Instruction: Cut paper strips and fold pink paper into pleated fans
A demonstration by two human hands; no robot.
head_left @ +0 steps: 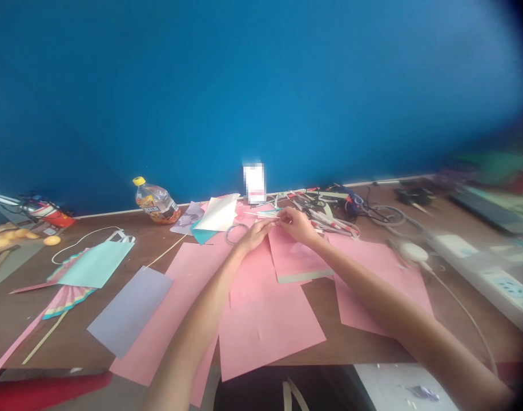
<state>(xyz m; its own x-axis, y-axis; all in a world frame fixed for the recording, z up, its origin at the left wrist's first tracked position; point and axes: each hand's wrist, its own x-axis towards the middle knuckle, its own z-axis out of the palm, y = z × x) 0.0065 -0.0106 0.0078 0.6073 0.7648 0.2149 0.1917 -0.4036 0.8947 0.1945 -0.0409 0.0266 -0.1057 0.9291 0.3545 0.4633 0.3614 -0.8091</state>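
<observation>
My left hand and my right hand meet at the far middle of the desk, above the pink paper. Their fingertips are pinched close together; what lies between them is too small to make out. Thin white strips show just beyond the fingers, and I cannot tell whether they are held. Under the right wrist lies a pink sheet with a pale green edge. A thin ring rests left of my left hand, beside folded white paper on a teal piece.
Pink sheets and a lilac sheet cover the desk. A yellow-capped bottle stands back left, a paper fan nearer. Tangled cables and strips lie back right, with a power strip at far right. A blue wall rises behind.
</observation>
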